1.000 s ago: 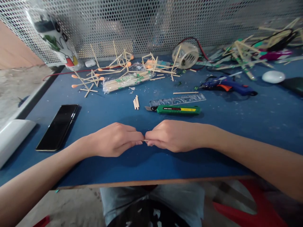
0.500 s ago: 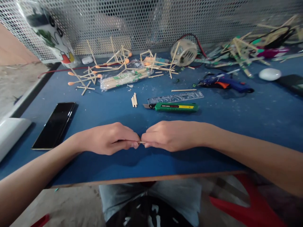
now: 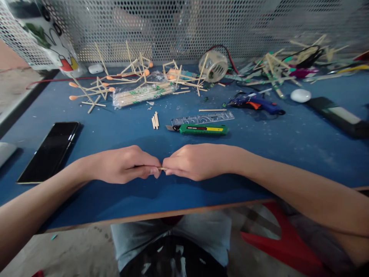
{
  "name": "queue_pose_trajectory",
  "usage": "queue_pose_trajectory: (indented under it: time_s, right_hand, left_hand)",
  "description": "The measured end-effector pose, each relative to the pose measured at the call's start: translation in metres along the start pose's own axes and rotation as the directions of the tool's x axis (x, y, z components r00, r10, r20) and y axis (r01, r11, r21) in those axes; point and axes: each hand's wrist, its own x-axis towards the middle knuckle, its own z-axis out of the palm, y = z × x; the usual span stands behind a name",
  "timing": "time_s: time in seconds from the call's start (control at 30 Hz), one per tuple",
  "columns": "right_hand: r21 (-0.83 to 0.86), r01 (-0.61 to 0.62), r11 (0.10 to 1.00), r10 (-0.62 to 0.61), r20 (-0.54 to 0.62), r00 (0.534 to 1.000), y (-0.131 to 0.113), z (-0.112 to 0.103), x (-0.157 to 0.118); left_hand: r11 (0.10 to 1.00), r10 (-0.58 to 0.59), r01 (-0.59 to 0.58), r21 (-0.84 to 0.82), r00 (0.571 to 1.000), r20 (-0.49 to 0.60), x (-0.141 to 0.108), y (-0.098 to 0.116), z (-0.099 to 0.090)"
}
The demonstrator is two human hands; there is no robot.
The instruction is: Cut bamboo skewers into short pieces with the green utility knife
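My left hand (image 3: 127,164) and my right hand (image 3: 198,162) meet near the front of the blue table, both closed on one thin wooden stick (image 3: 162,168). Only a short piece of it shows between the fingertips; the rest is hidden in the hands. Beyond them lies a green utility knife (image 3: 203,129) with its blade out, pointing left. Against its far side is a clear plastic ruler (image 3: 204,117). Several short cut sticks (image 3: 155,120) lie side by side to the left of the blade. One longer stick (image 3: 212,110) rests behind the ruler.
A black phone (image 3: 49,152) lies at the left. Along the back are stick frames with orange tips (image 3: 95,92), a plastic-wrapped stick bundle (image 3: 144,95), a clear round container (image 3: 213,66), and a blue glue gun (image 3: 259,103). A patterned bottle (image 3: 54,46) stands back left.
The camera view has turned slightly right, so everything appears shifted left. Both hands keep the same grip on the stick, which now looks slightly tilted.
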Motion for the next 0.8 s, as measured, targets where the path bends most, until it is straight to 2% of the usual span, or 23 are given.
queue_pose_trajectory:
  time_s: [0.13, 0.27, 0.37, 0.43, 0.57, 0.7, 0.8]
  right_hand:
    - [-0.08, -0.038, 0.996, 0.034, -0.056, 0.998, 0.0, -0.005, -0.002]
    - [-0.152, -0.071, 0.986, 0.05, -0.135, 0.99, 0.008, -0.024, -0.011]
    - [-0.223, -0.183, 0.958, 0.119, -0.272, 0.955, 0.023, -0.045, -0.024]
    - [-0.344, -0.284, 0.895, 0.166, -0.333, 0.928, 0.034, -0.058, -0.032]
    - [-0.392, -0.36, 0.847, 0.287, -0.234, 0.929, 0.047, -0.068, -0.042]
    - [-0.411, -0.436, 0.8, 0.411, -0.153, 0.899, 0.047, -0.062, -0.043]
    - [-0.397, -0.488, 0.777, 0.482, -0.124, 0.868, 0.046, -0.056, -0.041]
  left_hand:
    - [0.991, 0.064, -0.053, 0.119, 0.994, -0.089, 0.0, -0.004, 0.001]
    - [0.943, 0.146, -0.086, 0.322, 0.975, -0.167, -0.003, -0.008, 0.001]
    - [0.909, 0.148, -0.056, 0.413, 0.97, -0.193, -0.007, -0.01, 0.001]
    - [0.899, 0.116, -0.011, 0.438, 0.97, -0.214, -0.009, -0.01, 0.002]
    - [0.879, 0.081, 0.049, 0.475, 0.965, -0.25, -0.01, -0.011, 0.004]
    - [0.851, 0.123, 0.013, 0.526, 0.967, -0.222, -0.011, -0.013, 0.001]
    - [0.891, 0.137, -0.022, 0.454, 0.966, -0.221, -0.01, -0.016, -0.003]
